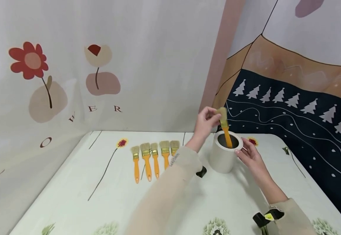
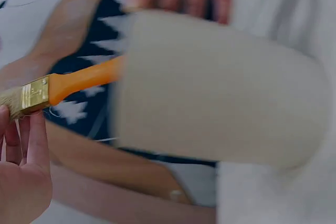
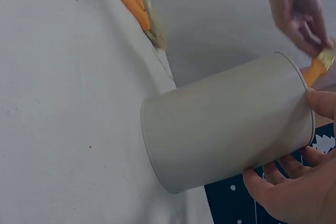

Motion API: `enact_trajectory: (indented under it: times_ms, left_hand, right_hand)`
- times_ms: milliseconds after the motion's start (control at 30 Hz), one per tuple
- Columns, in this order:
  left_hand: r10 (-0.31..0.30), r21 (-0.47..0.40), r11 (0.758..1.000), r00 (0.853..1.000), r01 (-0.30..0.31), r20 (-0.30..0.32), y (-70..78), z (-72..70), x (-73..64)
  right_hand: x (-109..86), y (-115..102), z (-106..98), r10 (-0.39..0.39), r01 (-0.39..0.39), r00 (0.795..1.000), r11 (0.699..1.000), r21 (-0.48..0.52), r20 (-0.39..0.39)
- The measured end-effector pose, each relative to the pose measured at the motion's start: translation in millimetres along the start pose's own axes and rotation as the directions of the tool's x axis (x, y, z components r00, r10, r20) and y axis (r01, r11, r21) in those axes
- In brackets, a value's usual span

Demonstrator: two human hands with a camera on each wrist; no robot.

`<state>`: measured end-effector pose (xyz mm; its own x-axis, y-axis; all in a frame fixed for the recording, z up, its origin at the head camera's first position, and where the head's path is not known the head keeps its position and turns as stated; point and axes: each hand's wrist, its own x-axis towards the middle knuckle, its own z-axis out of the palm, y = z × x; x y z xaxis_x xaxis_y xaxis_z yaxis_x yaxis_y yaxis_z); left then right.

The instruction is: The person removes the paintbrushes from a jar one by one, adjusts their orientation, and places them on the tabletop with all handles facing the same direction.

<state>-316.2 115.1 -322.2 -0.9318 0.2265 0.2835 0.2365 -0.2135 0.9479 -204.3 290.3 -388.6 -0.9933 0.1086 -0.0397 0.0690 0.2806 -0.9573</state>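
My left hand pinches a paintbrush by its pale bristles. The brush's orange handle points down through the mouth of a light grey cylindrical can, and the handle's lower end sits inside it. My right hand holds that can at its right side, thumb at the rim and the other fingers along the wall, as the right wrist view shows. To the left, several more paintbrushes with orange handles lie in a row, bristles toward the wall; my left sleeve partly hides the rightmost ones.
The table wears a white cloth with printed flowers. Behind it hangs a pale curtain with flower prints, and a dark tree-patterned cloth hangs at the right. Black wrist straps show at my sleeves.
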Motion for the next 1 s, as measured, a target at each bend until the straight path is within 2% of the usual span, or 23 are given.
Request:
enact_trajectory:
  times_ms: [100,200,300,433,533,633,700,800,900,1000]
  left_hand:
    - [0.062,-0.089,0.994,0.998,-0.062,-0.006,22.2,-19.6,1.1]
    - [0.131,-0.123,0.984,0.991,-0.131,-0.012,44.3,-42.3,-0.7]
    - [0.173,-0.14,0.974,0.984,-0.176,-0.037,63.7,-68.1,-4.6]
    - [0.208,-0.056,0.976,0.976,-0.212,-0.066,80.2,-110.7,-12.4]
    - [0.21,0.039,0.978,0.972,-0.207,-0.103,82.9,-149.6,-20.9]
    - [0.176,0.118,0.981,0.969,-0.157,-0.173,78.4,-190.6,-32.0]
    - [0.134,0.149,0.984,0.966,-0.102,-0.223,72.1,-216.5,-39.4]
    - [0.06,0.185,0.983,0.953,-0.004,-0.298,60.2,-251.3,-49.3]
    - [-0.043,0.206,0.97,0.929,0.126,-0.367,47.4,-282.0,-58.3]
    - [-0.138,0.238,0.934,0.885,0.265,-0.444,33.7,-308.9,-67.5]
  right_hand:
    - [0.9,-1.3,0.9,-0.01,0.01,1.0,1.0,-0.006,-0.005]
    - [1.4,-3.6,0.8,-0.028,0.028,1.0,1.0,-0.001,-0.012]
    - [1.4,-5.6,-0.9,-0.043,0.043,0.999,0.999,0.0,-0.013]
    - [1.1,-8.3,-3.8,-0.051,0.051,0.999,0.999,0.002,-0.017]
    - [0.9,-8.9,-4.3,-0.038,0.038,0.999,0.999,0.004,-0.016]
    - [0.7,-7.0,-3.2,-0.023,0.023,1.0,1.0,0.01,-0.009]
    - [0.1,-5.3,-2.9,-0.017,0.017,1.0,1.0,0.008,-0.009]
    - [-1.2,-3.3,-3.0,-0.021,0.021,1.0,1.0,0.015,-0.012]
    - [-2.5,-2.4,-1.9,-0.018,0.018,1.0,1.0,0.023,-0.012]
    - [-3.0,-2.0,1.5,-0.015,0.015,1.0,0.999,0.041,-0.001]
